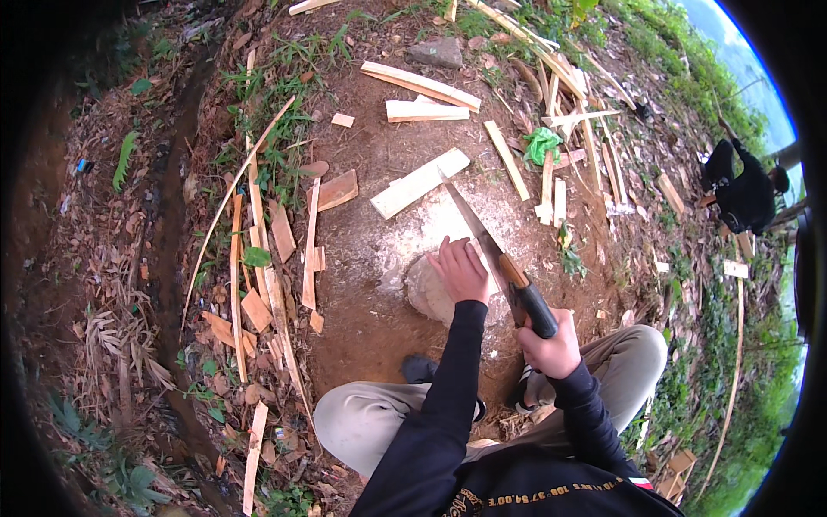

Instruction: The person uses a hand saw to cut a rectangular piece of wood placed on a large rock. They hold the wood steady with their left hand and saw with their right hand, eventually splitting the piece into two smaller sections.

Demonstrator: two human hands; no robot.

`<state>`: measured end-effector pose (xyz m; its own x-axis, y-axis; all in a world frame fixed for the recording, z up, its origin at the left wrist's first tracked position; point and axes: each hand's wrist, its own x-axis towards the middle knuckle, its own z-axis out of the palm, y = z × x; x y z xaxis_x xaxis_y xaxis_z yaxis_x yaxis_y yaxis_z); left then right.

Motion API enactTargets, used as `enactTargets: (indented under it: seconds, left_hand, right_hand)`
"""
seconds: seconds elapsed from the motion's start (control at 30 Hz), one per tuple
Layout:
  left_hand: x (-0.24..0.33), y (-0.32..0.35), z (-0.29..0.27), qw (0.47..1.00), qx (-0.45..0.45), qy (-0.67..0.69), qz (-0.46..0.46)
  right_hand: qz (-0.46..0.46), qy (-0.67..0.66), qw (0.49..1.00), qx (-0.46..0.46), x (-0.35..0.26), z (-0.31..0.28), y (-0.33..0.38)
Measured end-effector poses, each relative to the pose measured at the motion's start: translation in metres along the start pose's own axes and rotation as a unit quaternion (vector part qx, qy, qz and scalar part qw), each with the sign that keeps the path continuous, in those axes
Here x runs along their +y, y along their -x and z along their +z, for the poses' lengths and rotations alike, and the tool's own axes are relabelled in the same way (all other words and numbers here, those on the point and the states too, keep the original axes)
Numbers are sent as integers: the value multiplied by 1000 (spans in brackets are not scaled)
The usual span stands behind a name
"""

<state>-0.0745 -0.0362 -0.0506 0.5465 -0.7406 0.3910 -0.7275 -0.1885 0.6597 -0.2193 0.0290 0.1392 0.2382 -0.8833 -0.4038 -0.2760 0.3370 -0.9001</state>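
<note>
- At six to seven o'clock from the chopping block: the seated person's bent legs (370,414) in pale trousers, nearest the viewer.
- At four o'clock: right hand (551,345), fingers wrapped firmly around the dark end of the handle of a long-bladed tool (472,215); the blade slants toward eleven o'clock, its tip overlapping the edge of a pale board.
- At centre: round chopping block (428,291), partly covered by the left hand (463,271), whose fingers extend, slightly parted; whether they pinch the small pale wood piece (481,257) beside the blade cannot be told.
- At twelve o'clock, just beyond: pale board (420,183), lying obliquely on ground whitened with chips.
- At nine to ten o'clock: long wooden strips (237,284) among leaves.
- At one o'clock: narrow slat (506,159); farther out, a crumpled green bag (541,145).
- At twelve o'clock, farther: two planks (422,84), then a grey stone (437,52).
- Toward two to three o'clock, remote: another person (748,194) in black.
</note>
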Motion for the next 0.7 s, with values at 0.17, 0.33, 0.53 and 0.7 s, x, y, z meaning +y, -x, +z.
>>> enactTargets:
  seconds: [0.17,0.33,0.53,0.7]
  left_hand:
    - [-24,-12,-30,999,-18,-29,39]
    - [-33,-7,-41,997,38,-29,-57]
    - [-44,-10,-29,993,101,-6,-56]
    - [-33,-7,-23,987,132,64,-59]
  right_hand:
    - [-3,-42,999,-1,1,14,1]
    - [-173,80,981,33,19,47,10]
    - [-135,103,985,20,17,38,42]
    - [-165,128,978,4,41,29,29]
